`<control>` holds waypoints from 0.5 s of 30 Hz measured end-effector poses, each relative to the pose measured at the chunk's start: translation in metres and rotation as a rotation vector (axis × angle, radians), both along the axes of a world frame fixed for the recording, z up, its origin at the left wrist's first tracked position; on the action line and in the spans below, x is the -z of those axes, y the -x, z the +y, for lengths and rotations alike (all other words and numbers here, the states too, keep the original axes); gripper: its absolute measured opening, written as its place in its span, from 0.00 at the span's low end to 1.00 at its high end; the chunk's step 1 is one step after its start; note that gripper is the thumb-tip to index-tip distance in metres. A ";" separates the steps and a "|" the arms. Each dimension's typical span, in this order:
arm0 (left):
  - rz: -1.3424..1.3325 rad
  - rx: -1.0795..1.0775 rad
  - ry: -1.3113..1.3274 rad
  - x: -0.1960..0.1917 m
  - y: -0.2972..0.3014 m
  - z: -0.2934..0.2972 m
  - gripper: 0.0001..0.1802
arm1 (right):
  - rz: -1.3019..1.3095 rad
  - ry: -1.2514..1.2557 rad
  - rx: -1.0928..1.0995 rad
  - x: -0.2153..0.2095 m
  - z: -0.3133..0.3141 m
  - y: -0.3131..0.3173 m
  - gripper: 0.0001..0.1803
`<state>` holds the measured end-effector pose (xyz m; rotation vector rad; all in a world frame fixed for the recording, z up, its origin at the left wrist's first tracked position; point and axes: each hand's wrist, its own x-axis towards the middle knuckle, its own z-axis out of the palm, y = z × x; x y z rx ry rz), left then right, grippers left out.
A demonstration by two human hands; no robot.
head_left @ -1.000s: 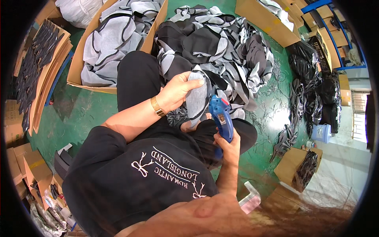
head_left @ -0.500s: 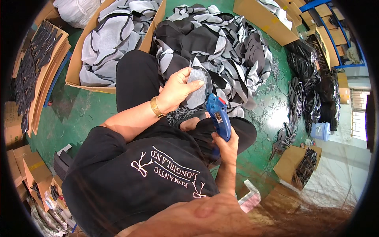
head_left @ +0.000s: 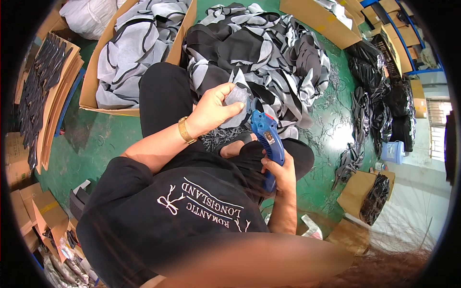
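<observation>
Pinching a grey fabric piece (head_left: 238, 95) between thumb and fingers, the left hand (head_left: 211, 110) keeps its grip near the piece's upper part; the right hand (head_left: 283, 175) has its grip wrapped round the handle of a blue handheld power cutter (head_left: 269, 137), whose head stands just right of the left grip; over the last second that head has come up from below the left thumb tip to about level with it, and less of the piece now shows hanging beneath the grip; for the work in hand, this suggests the cutter is following the piece's right edge toward the held end, bringing the head close to the thumb.

Just below the left grip lie dark thread-like trimmings (head_left: 218, 137), with a bare foot (head_left: 233, 149) beside them; beyond both grips spreads a heap of grey-and-black fabric pieces (head_left: 245, 48); farther off, up and left of the left grip, stands a cardboard box (head_left: 186, 29) filled with similar pieces; well to the right of the right grip are black plastic bags (head_left: 396, 110).

Whether the blade touches the fabric cannot be told, the cutter's nose being small against the pale and dark cloth; the left fingertips are hidden behind the piece, and the right fingers largely behind the handle; whether the piece shows shorter through trimming or turning is unclear; the far heap's pieces overlap too much to separate, and the box runs out of view at the top.
</observation>
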<state>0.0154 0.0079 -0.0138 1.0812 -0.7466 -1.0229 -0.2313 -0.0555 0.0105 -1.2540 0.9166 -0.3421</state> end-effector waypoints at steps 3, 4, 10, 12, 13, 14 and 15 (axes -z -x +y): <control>-0.054 0.046 -0.045 -0.001 -0.004 0.001 0.11 | -0.035 -0.067 -0.023 0.001 -0.005 0.001 0.18; -0.084 0.060 -0.083 -0.005 -0.005 0.001 0.10 | -0.036 -0.069 -0.023 0.001 -0.006 0.001 0.18; -0.179 0.127 -0.080 -0.024 -0.009 0.003 0.12 | -0.028 -0.035 -0.039 -0.006 -0.011 0.000 0.17; -0.167 0.174 -0.130 -0.040 -0.013 0.006 0.12 | -0.045 -0.064 -0.057 -0.005 -0.013 0.001 0.17; -0.155 0.219 -0.177 -0.047 -0.014 0.007 0.13 | -0.045 -0.064 -0.059 -0.005 -0.015 0.003 0.17; -0.154 0.217 -0.177 -0.046 -0.016 0.007 0.13 | -0.043 -0.062 -0.078 -0.002 -0.016 0.005 0.17; -0.232 0.269 -0.169 -0.044 -0.020 0.007 0.13 | -0.041 -0.060 -0.096 -0.001 -0.017 0.006 0.17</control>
